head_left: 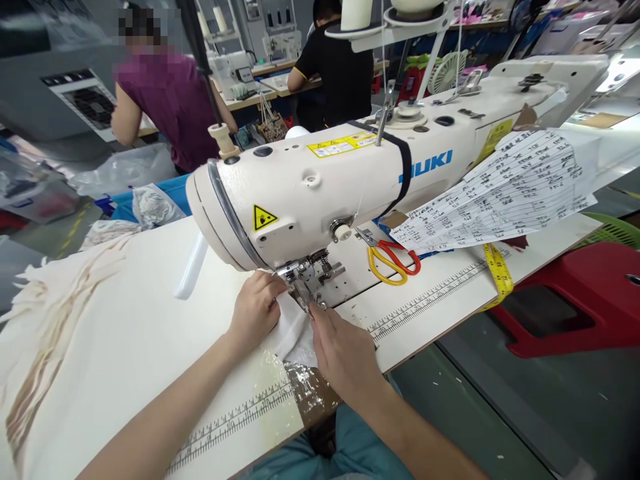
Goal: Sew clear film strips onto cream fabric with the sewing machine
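Bare forearms lead to left hand and right hand, whose fingers pinch white fabric, perhaps by its edge, at the sewing machine.

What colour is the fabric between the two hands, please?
The fabric is white, best seen in the head view.

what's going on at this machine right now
A person has both hands at a white sewing machine, working with a piece of white cloth below its head. The left hand and right hand are on either side of the cloth, fingertips close to the presser foot; whether the machine is running can't be told. Red-and-yellow-handled scissors lie on the table, right of the hands, near handwritten sheets.
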Demonstrator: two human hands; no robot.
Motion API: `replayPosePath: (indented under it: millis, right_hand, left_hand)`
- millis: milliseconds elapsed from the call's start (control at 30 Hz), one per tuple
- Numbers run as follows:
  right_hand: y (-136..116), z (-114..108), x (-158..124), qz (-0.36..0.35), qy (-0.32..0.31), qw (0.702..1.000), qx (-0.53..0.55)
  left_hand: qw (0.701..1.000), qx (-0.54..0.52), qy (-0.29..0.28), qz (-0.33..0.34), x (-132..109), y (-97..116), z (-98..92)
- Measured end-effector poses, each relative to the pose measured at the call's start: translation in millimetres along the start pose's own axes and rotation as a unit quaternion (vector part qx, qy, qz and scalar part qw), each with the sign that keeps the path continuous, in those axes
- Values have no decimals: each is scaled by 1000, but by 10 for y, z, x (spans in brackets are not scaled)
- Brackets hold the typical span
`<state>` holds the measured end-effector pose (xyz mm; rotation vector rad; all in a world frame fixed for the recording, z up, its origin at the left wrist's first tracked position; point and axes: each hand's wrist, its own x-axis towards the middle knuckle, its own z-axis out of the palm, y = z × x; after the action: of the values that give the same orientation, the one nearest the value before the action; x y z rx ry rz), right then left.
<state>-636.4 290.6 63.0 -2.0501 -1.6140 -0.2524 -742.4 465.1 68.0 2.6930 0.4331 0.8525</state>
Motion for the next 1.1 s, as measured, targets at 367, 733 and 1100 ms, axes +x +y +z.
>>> replayPosePath:
  millis: [367,733,1100]
  right_hand:
    - [-63,-152,-236,32,17,998,59]
    - [25,-439,-676,7,-25,992,125]
    - [10,-395,-570,-27,-47,998,32]
  left_hand:
    - [987,37,-123,93,-15,96,-198]
    - [986,125,-104,27,-186,424,-29]
    - [994,39,-96,31,-306,281,-45]
